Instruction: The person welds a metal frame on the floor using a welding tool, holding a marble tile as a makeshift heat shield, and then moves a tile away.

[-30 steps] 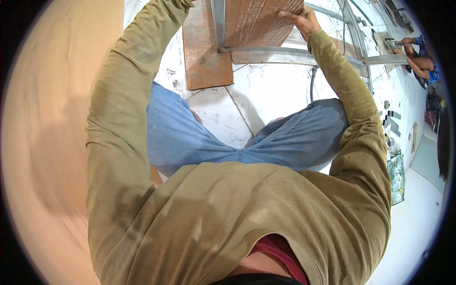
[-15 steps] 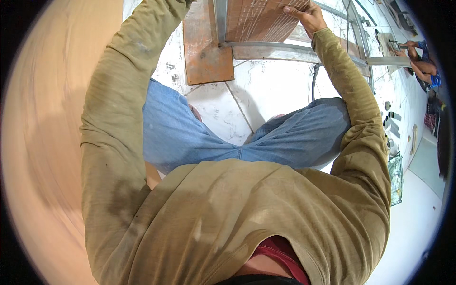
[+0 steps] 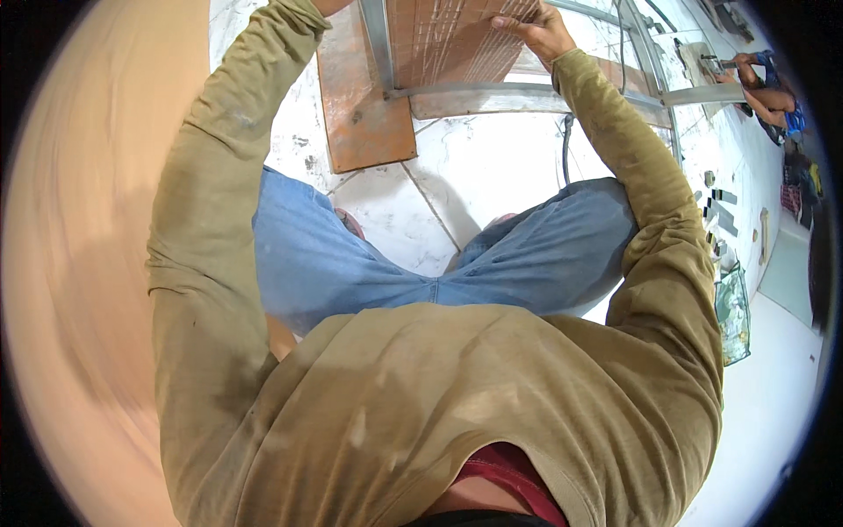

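At the top edge, my right hand point(image 3: 537, 35) is closed on the right edge of a brown tile point(image 3: 457, 44), its thumb over the near face. White streaks and ridges run along that face. The tile leans within a grey metal frame point(image 3: 492, 97). Only the wrist end of my left hand point(image 3: 332, 5) shows at the upper left; its fingers are cut off by the picture's edge. Just below it, a worn orange-brown board point(image 3: 373, 140) lies under the frame's left bar.
My knees in blue jeans point(image 3: 325, 237) are spread over the white tiled floor point(image 3: 386, 202). A large tan surface point(image 3: 88, 246) curves along the left. At the right lie small dark-and-grey pieces point(image 3: 720, 206) and a green bag point(image 3: 733, 307). Another person point(image 3: 773, 92) crouches at the far right.
The view has shifted, so the frame, board and tile appear further left and slightly lower. A bit of my left hand has come into view. My right hand keeps its hold on the tile.
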Action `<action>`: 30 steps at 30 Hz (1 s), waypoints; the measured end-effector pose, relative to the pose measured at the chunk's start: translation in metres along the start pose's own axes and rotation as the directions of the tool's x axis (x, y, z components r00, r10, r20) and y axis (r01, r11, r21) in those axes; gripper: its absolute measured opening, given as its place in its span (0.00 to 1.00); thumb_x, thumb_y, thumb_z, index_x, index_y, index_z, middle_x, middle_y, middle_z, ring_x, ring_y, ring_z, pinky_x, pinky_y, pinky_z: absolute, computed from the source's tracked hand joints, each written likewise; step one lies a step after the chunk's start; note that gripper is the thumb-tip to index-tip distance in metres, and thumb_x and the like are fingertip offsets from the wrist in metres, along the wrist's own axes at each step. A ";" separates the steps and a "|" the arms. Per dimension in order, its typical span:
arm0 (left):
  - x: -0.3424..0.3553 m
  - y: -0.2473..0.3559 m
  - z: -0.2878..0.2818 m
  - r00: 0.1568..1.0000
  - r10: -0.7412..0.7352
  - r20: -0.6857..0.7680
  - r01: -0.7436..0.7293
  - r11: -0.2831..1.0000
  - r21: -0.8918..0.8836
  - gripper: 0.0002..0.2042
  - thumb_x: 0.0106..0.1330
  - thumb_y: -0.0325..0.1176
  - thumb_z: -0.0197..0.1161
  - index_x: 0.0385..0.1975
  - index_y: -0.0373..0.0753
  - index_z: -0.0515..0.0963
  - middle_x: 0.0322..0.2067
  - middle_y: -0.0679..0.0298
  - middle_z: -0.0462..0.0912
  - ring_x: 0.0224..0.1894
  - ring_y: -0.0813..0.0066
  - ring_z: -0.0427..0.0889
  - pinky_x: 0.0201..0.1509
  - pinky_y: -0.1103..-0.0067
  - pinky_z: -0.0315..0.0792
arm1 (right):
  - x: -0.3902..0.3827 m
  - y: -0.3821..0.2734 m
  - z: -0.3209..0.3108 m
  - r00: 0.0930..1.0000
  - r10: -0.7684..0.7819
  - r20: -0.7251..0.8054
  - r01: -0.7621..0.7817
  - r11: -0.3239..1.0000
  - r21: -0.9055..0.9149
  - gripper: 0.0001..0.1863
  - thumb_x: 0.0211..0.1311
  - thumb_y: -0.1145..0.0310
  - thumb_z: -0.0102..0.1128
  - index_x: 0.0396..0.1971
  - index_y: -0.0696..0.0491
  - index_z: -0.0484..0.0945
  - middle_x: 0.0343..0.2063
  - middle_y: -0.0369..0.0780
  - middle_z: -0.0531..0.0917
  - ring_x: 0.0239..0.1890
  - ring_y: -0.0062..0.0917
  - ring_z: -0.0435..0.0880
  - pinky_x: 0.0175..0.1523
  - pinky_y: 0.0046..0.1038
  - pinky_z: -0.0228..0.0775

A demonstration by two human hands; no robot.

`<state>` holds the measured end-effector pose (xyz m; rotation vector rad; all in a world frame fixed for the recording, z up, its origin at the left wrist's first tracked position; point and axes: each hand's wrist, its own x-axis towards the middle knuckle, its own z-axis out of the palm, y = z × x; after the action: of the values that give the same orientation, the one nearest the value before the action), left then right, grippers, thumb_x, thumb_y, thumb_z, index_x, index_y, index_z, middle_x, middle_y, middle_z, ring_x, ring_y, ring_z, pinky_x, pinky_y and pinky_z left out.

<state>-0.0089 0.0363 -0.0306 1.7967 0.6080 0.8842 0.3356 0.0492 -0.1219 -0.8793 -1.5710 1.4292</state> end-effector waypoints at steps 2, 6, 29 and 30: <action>-0.002 0.000 0.001 1.000 0.000 -0.014 0.000 1.000 0.015 0.23 0.69 0.35 0.68 0.61 0.32 0.77 0.54 0.61 0.84 0.55 0.73 0.80 0.63 0.73 0.72 | 0.000 0.001 0.000 0.999 -0.010 -0.030 0.010 1.000 0.008 0.25 0.55 0.82 0.73 0.54 0.57 0.78 0.47 0.41 0.87 0.49 0.26 0.86 0.56 0.33 0.81; 0.001 0.006 0.008 1.000 0.024 -0.009 -0.024 1.000 0.006 0.23 0.69 0.36 0.68 0.60 0.32 0.77 0.53 0.60 0.84 0.55 0.73 0.80 0.63 0.72 0.72 | 0.006 0.007 -0.012 0.999 0.043 -0.019 -0.043 0.999 -0.013 0.25 0.55 0.83 0.73 0.53 0.57 0.78 0.46 0.40 0.88 0.48 0.26 0.86 0.55 0.33 0.82; 0.014 -0.028 0.002 0.968 0.090 -0.234 -0.152 0.953 -0.262 0.29 0.81 0.51 0.44 0.60 0.27 0.75 0.62 0.52 0.76 0.62 0.63 0.76 0.66 0.72 0.68 | -0.006 -0.013 -0.003 0.999 0.047 -0.022 -0.051 0.977 -0.209 0.20 0.57 0.69 0.77 0.47 0.57 0.82 0.42 0.42 0.89 0.46 0.28 0.86 0.57 0.35 0.79; 0.013 -0.008 0.014 0.973 0.136 -0.184 -0.175 0.961 -0.216 0.33 0.80 0.58 0.43 0.57 0.29 0.79 0.58 0.53 0.80 0.58 0.65 0.78 0.63 0.75 0.70 | -0.009 -0.008 -0.004 0.998 0.053 -0.042 -0.060 0.981 -0.184 0.18 0.57 0.70 0.77 0.46 0.56 0.82 0.41 0.41 0.89 0.45 0.26 0.87 0.55 0.33 0.79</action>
<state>0.0098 0.0412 -0.0373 1.5848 0.4515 1.1742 0.3429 0.0420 -0.1145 -1.0609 -1.6819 1.3130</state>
